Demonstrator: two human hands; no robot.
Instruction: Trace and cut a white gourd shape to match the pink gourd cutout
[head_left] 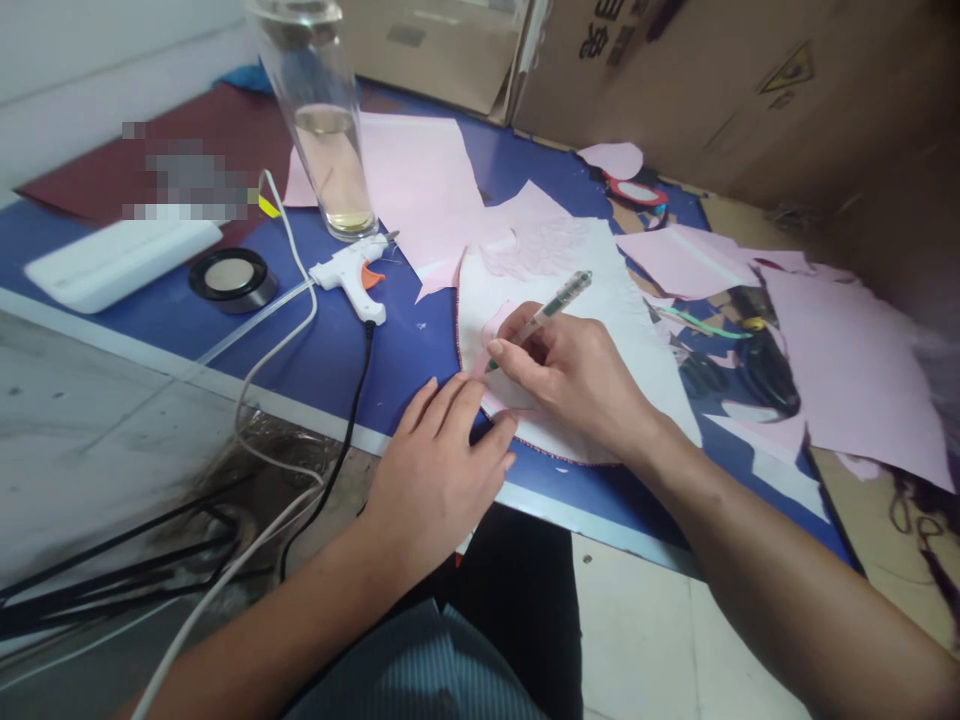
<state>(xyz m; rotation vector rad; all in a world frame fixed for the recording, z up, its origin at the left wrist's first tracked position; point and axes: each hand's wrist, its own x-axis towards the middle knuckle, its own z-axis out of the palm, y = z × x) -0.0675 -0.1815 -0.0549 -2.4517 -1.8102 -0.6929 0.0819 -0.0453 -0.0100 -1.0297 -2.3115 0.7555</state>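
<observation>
Holding pen [553, 308] to pink cutout [498, 332] on white sheet [600, 290], head view.
Right hand [574, 375]: closed in a firm pinch, thumb and fingers around pen, tip at pink cutout, which lies on white sheet at table's near edge. Left hand [435, 480]: open, fingers spread, holding nothing, resting on blue table [322, 350], fingertips just beside white sheet. Also on table: glue gun [356, 275] left of white sheet, its black cord trailing over near edge; tall glass [324, 125] with pale liquid, behind glue gun; pink sheets [847, 370], right. Cardboard box [720, 90] stands behind.
</observation>
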